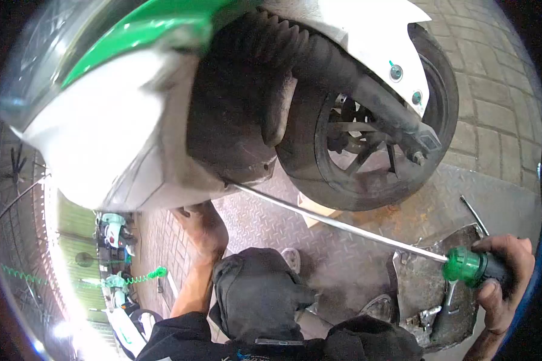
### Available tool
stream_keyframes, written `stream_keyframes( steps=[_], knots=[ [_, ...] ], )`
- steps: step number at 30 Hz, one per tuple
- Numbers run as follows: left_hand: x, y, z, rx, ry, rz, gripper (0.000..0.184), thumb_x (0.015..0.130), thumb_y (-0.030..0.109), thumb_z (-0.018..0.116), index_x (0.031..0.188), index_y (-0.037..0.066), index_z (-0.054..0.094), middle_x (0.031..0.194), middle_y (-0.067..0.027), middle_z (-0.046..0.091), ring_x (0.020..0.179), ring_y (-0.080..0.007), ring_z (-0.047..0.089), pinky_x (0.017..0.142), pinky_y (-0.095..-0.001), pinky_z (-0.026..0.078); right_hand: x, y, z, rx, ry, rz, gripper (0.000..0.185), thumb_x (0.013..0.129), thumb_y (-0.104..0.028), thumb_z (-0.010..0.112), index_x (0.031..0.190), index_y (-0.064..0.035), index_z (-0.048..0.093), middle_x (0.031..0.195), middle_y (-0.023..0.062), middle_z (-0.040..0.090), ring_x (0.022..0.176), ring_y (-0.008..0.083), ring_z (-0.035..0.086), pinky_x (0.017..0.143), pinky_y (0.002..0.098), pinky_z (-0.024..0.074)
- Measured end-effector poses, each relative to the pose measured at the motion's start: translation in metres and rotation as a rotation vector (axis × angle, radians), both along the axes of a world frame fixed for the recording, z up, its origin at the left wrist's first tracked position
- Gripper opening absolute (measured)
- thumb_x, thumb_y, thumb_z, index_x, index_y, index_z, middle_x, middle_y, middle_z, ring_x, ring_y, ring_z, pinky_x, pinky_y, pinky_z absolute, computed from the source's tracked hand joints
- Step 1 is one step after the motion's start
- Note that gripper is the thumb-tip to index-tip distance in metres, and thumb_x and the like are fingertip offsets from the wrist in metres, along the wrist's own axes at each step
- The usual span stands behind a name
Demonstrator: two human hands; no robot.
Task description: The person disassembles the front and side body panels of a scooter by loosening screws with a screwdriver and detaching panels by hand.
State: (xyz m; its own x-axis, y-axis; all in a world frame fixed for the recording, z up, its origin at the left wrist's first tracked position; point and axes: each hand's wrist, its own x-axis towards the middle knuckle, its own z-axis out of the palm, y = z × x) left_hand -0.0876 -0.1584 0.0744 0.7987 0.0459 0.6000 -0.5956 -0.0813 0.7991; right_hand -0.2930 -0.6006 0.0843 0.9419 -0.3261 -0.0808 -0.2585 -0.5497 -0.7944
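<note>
My right hand (507, 274) is wrapped round the green and black handle of a long screwdriver (343, 224). Its bright shaft runs leftward, and the tip meets the lower edge of the scooter's white body panel (117, 132). Beneath that panel is my left hand (200, 227), raised against its underside; its fingers are mostly hidden by the panel. Right of the panel stands the scooter's front wheel (367, 144), with a dark fork and a white mudguard (376, 36) over it.
A worn flat sheet (412, 283) with a wrench (448, 304) and small metal parts lies near my right hand. The wheel rests on a diamond-plate metal surface (259, 225), beside a wooden block (313, 209). A green coiled hose (141, 277) hangs at the left.
</note>
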Motion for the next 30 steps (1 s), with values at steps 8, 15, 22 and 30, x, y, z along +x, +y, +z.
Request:
stream_keyframes(
  steps=[8, 15, 22, 30],
  knots=[
    [-0.010, 0.016, 0.042, 0.220, 0.092, 0.061, 0.060, 0.100, 0.014, 0.057, 0.150, 0.002, 0.026, 0.140, -0.0201, 0.046, 0.121, -0.0294, 0.055, 0.099, -0.0446, 0.049, -0.026, -0.019, -0.031, -0.257, -0.258, 0.023, 0.072, 0.080, -0.057, 0.070, 0.124, -0.0011, 0.058, 0.121, 0.0153, 0.058, 0.114, 0.0313, 0.053, 0.101, 0.0430, 0.0392],
    [-0.009, 0.077, 0.086, 0.491, 0.162, 0.027, 0.033, 0.095, 0.009, 0.064, 0.122, -0.009, 0.061, 0.107, -0.0178, 0.071, 0.100, -0.0241, 0.067, 0.092, -0.0367, 0.052, -0.101, -0.037, -0.131, 0.152, -0.239, -0.359, 0.065, 0.093, -0.040, 0.063, 0.143, -0.0027, 0.045, 0.137, 0.0151, 0.053, 0.123, 0.0273, 0.052, 0.102, 0.0408, 0.0413],
    [0.048, 0.138, 0.082, 0.621, -0.008, 0.000, 0.014, 0.092, 0.003, 0.064, 0.100, -0.004, 0.072, 0.088, -0.0125, 0.074, 0.084, -0.0196, 0.071, 0.079, -0.0310, 0.054, -0.117, 0.104, -0.175, 0.311, -0.153, -0.391, 0.051, 0.100, -0.031, 0.058, 0.142, -0.0052, 0.047, 0.120, 0.0164, 0.059, 0.103, 0.0258, 0.057, 0.087, 0.0381, 0.0476],
    [0.131, 0.219, 0.053, 0.639, -0.104, 0.106, 0.011, 0.087, 0.002, 0.069, 0.096, 0.000, 0.073, 0.088, -0.0116, 0.073, 0.082, -0.0225, 0.070, 0.079, -0.0335, 0.052, -0.117, 0.156, -0.185, -0.371, -0.027, -0.893, 0.056, 0.100, -0.041, 0.052, 0.140, -0.0027, 0.047, 0.120, 0.0243, 0.059, 0.109, 0.0363, 0.059, 0.092, 0.0404, 0.0486]
  ],
)
